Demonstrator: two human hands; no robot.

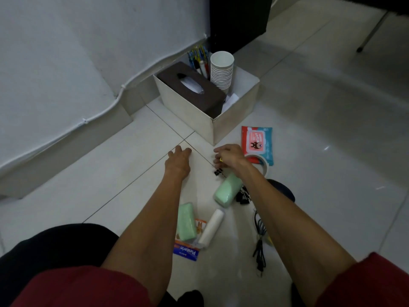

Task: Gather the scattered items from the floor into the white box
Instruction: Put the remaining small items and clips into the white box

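Observation:
The white box (234,120) stands on the tiled floor by the wall, holding a brown tissue box (192,89), a stack of paper cups (222,69) and pens (199,58). My left hand (178,161) rests flat on the floor, holding nothing. My right hand (229,155) is curled around small items, with a yellow bit showing at the fingers, just above a black binder clip (218,172). Scattered nearby are two green packs (228,191) (187,221), a white roll (211,228), a plaster packet (187,251), more binder clips (243,196), a tape roll (261,162) and a wet-wipes pack (257,140).
A black cable (260,242) lies on the floor at the right. A dark round object (283,189) sits behind my right forearm. A black cabinet (239,21) stands behind the box. A white cable runs along the wall (66,63) at the left. My knees fill the bottom left.

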